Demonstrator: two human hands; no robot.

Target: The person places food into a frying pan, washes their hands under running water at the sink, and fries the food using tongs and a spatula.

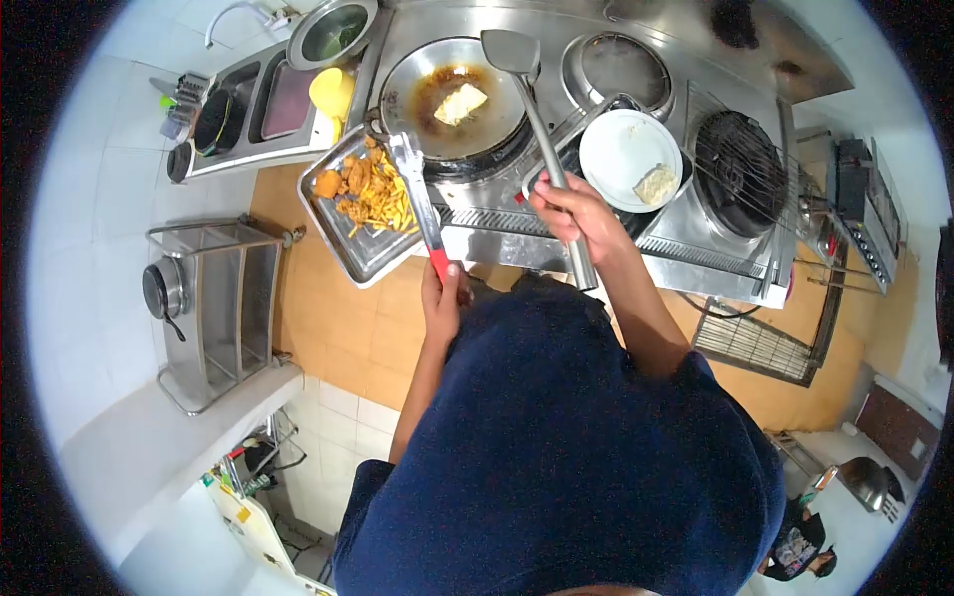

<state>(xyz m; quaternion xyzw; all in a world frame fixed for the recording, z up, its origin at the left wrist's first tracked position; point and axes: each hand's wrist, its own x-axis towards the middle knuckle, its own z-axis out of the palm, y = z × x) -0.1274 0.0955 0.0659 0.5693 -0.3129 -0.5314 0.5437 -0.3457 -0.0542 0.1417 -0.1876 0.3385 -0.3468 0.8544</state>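
Observation:
My left hand (444, 291) is closed round the red handle of a pair of metal tongs (422, 199), whose tips reach over the edge of a metal tray (373, 260). Fried pieces and fries (370, 189) lie on that tray. In my right hand (579, 216) is a long metal wok spatula (542, 129), its blade over the right rim of a wok (412, 84). One pale, flat piece of food (460, 103) sits in brownish oil in the wok. Right of the spatula, a white plate (616, 149) carries another pale piece (656, 186).
A covered pan (621, 72) stands behind the plate, and a wire grill rack (745, 164) lies over the right burner. Sinks with a yellow dipper (332, 92) and a metal bowl (333, 35) are at left. A wheeled steel cart (224, 298) stands lower left. Another person (798, 544) is far lower right.

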